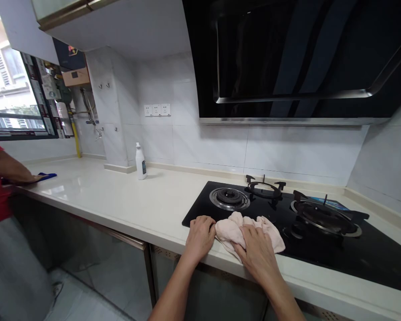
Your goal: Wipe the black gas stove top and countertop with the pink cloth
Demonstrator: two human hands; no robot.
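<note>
A pale pink cloth [234, 229] lies bunched over the front edge of the black glass gas stove [200, 205]. My right hand [258, 249] presses on the cloth, its fingers gripping the folds. Just left of the cloth, my left hand [199, 237] rests on the stove's front left corner with bent fingers and nothing visible in it. Behind the hands is the left burner [230, 197], which has no pan support on it. One pan support [263, 189] stands towards the back of the stove, and the right burner [324, 216] has black metal parts on it.
A white bottle [141, 162] stands on the cream countertop [160, 196] near the wall. The dark range hood [287, 62] overhangs the stove. At far left, another person's hand [28, 178] is on a blue cloth [47, 176] on the counter. Wall sockets [157, 109] are behind.
</note>
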